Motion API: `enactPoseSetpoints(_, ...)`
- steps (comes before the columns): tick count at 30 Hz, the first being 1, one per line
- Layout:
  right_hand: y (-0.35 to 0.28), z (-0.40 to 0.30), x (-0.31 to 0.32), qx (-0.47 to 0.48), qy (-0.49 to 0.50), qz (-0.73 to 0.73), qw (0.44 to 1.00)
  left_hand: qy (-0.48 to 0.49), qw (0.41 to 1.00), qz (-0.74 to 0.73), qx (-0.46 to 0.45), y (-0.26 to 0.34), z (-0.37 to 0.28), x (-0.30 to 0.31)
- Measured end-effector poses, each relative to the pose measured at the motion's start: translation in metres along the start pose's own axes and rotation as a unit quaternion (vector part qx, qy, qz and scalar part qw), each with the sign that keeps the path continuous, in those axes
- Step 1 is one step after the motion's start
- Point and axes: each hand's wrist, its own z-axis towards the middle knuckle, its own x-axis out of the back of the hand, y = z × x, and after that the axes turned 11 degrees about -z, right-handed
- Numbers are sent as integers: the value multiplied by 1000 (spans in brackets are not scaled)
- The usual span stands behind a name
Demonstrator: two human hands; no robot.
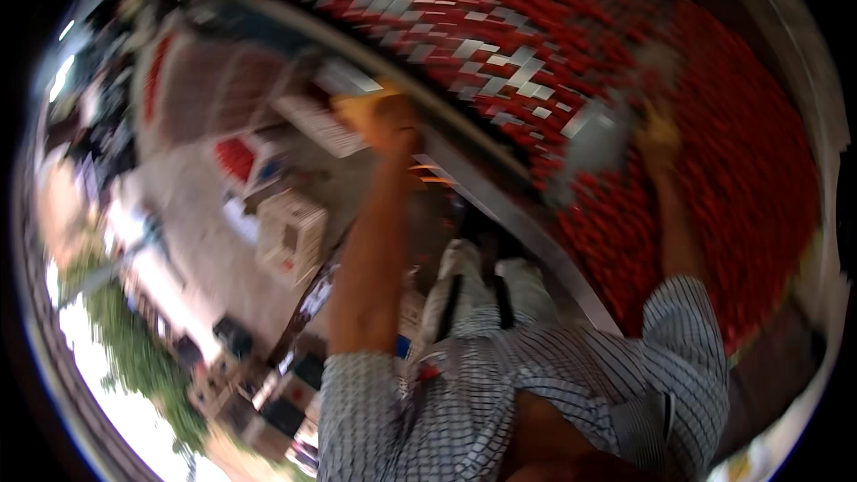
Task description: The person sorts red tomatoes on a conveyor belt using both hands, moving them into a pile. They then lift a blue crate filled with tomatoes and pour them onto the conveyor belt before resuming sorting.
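Observation:
My left hand (pixel 392 122), blurred by motion, reaches out beside the metal edge (pixel 495 191) of a large work surface. Yellow-orange covers its finger area; glove or held object, I cannot tell. Just beyond those fingers shows a pale, flat-looking piece (pixel 345 77). Over the surface, my right hand (pixel 658 137) is among a dense mass of small red pieces (pixel 743 174), its fingers also yellowish. Left of it lies a smeared grey, shiny object (pixel 596 137); blur hides whether they touch. Many white and silvery rectangles (pixel 525 70) are mixed with red in rows farther up.
On the floor to the left stand a cream plastic crate (pixel 291 237) and a white container with red contents (pixel 238 159). A long pale crate (pixel 321 126) lies near my left hand. Several boxes (pixel 268 408) are stacked lower left. Orange streaks (pixel 432 174) show beside the metal edge.

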Motion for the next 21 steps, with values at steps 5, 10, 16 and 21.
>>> enactPoseSetpoints(5,-38,-22,17,-68,-113,-58,990,161,934,-251,197,-26,12,-25)
enactPoseSetpoints(10,-99,-52,47,-79,-188,35,978,153,800,-507,283,0,-11,60)
enactPoseSetpoints(16,-153,-69,83,26,-266,173,948,167,780,-524,296,3,-17,73)
enactPoseSetpoints(21,-170,-66,93,61,-264,269,924,139,805,-485,313,14,-24,88)
